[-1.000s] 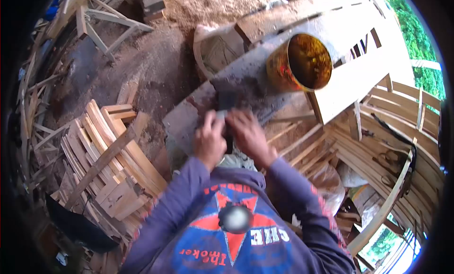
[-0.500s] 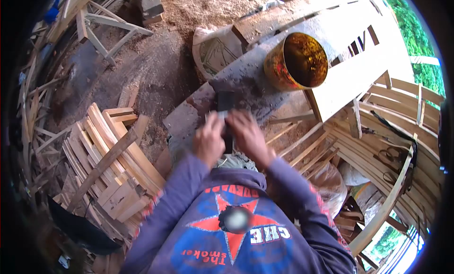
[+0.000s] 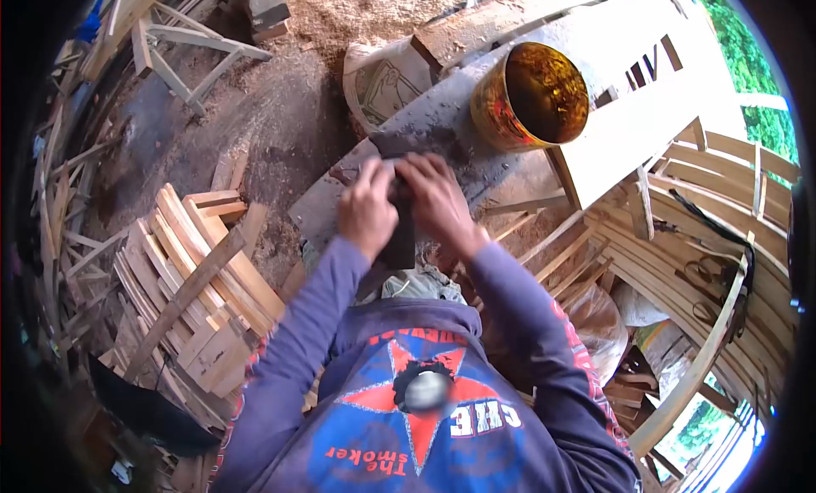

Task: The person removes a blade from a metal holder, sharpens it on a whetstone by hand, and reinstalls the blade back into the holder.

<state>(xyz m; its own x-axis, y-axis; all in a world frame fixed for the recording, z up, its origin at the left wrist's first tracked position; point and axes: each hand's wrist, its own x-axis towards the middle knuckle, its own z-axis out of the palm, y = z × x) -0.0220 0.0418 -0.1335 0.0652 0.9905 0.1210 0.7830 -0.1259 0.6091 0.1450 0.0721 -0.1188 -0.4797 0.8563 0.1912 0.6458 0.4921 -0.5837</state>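
Observation:
My left hand (image 3: 368, 208) and my right hand (image 3: 436, 197) are close together, fingers bent and pressed down over a dark, narrow rectangular block (image 3: 399, 252). Between the fingertips they grip a small flat metal piece, mostly hidden now; its exact kind does not show. The block's near end sticks out toward my body below the hands. Under it lies a grey, wet-stained board (image 3: 321, 206). A yellow and red bucket (image 3: 491, 112) with a dark inside stands farther along that board, to the right of my hands.
Stacked wood strips (image 3: 191, 272) lie at the left, with a dark curved sheet (image 3: 149, 416) below them. A printed sack (image 3: 382, 89) sits beyond the board. Long planks (image 3: 671, 263) and a plastic bag (image 3: 591, 323) are on the right. Sawdust covers the ground (image 3: 357, 17).
Both hands have slid forward along the dark block, away from my body. More of its near end shows now, and its far end is covered. The bucket appears slightly higher in view.

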